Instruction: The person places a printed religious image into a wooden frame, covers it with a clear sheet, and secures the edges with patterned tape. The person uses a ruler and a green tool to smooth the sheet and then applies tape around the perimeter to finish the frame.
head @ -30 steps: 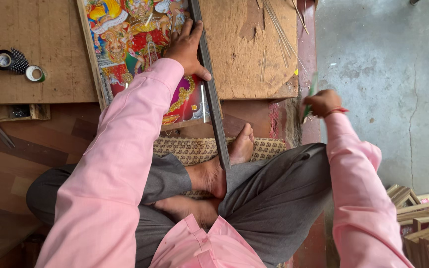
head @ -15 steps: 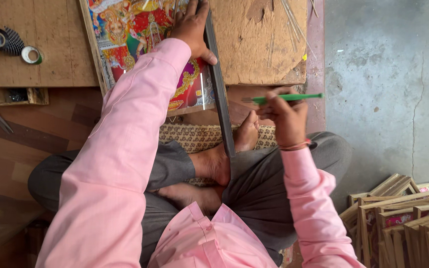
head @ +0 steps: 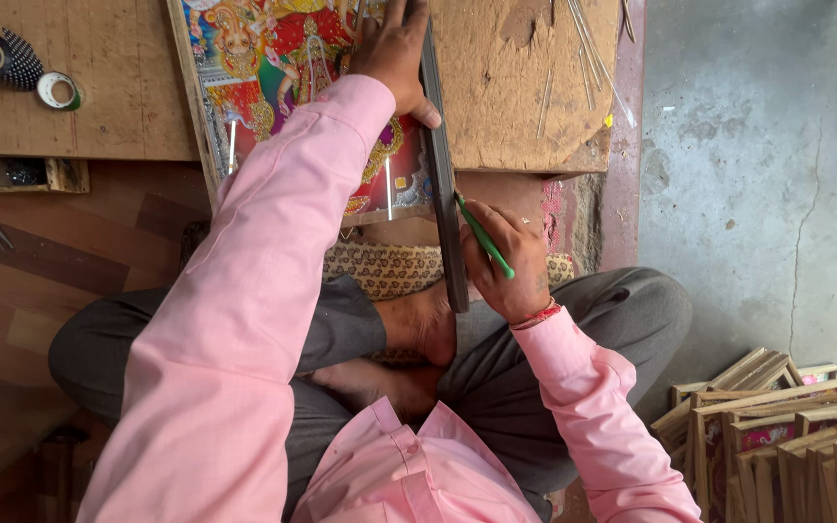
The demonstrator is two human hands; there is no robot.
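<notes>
A colourful printed picture lies on a low wooden board, with a long dark strip standing along its right edge. My left hand presses on the picture and the top of that strip. My right hand holds a thin green tool, its tip against the strip near the board's front edge. I sit cross-legged, bare feet under the strip's lower end.
Two tape rolls lie on the board at the far left. Thin sticks are scattered at the board's right. A stack of wooden picture frames sits on the grey floor at lower right. A patterned mat lies under my legs.
My right hand came in from the right with the green tool and now rests against the dark strip. The left hand has stayed on the picture.
</notes>
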